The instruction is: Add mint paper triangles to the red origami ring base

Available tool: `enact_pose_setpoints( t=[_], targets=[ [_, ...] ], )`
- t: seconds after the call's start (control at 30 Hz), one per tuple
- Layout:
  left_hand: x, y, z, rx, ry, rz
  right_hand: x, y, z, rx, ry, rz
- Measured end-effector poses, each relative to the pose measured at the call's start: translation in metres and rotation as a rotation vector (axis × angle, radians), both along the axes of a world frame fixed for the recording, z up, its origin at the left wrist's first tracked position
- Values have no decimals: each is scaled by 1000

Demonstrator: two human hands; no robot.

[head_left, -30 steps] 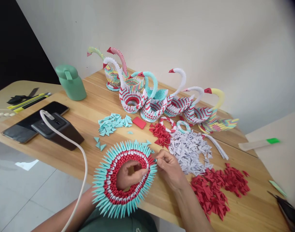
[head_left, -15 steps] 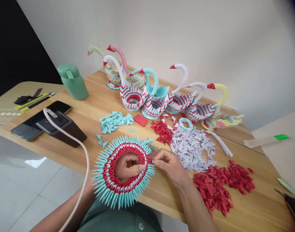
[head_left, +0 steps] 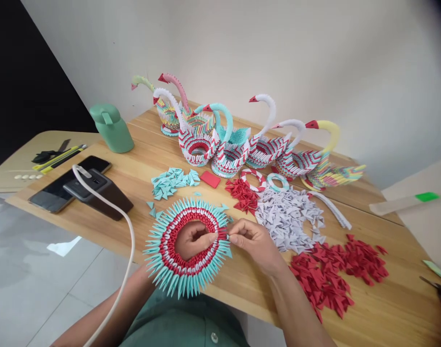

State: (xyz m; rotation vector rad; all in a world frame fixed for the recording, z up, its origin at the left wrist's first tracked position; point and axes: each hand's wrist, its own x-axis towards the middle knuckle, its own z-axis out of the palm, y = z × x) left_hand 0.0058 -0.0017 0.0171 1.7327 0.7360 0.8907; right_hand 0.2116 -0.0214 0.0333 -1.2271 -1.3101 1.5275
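My left hand (head_left: 194,241) reaches up through the middle of a folded-paper ring (head_left: 186,272), its thumb pressed on the inner right side. The ring has red and white inner rows and a spiky turquoise outer row. At the ring's right edge, my right hand (head_left: 254,243) pinches a small turquoise paper piece against the rim; only a sliver of it shows between thumb and forefinger. Loose turquoise paper triangles (head_left: 171,182) lie beyond the ring, with a flat red paper block (head_left: 210,179) beside them.
Several folded-paper swans (head_left: 231,154) stand along the back. White pieces (head_left: 288,217) and red pieces (head_left: 323,277) are heaped at right. A phone (head_left: 54,197), a black power bank (head_left: 99,190) with a white cable (head_left: 129,231), and a green bottle (head_left: 113,130) stand at left.
The ring has tilted slightly and sits a little higher and further right in view. My right hand still pinches at its right edge. The camera view has shifted a little.
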Motion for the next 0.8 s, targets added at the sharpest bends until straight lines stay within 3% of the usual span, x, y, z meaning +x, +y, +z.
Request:
enact_pose_setpoints(
  t=[0.23, 0.53, 0.8],
  targets=[
    [4, -7, -10, -97, 28, 69, 3, 0, -2, -95, 58, 18],
    [15, -6, -7, -94, -21, 165, 2, 3, -3, 27, 10, -70],
    [12, -4, -4, -71, 4, 139, 6, 0, 1, 47, -127, 13]
  ],
)
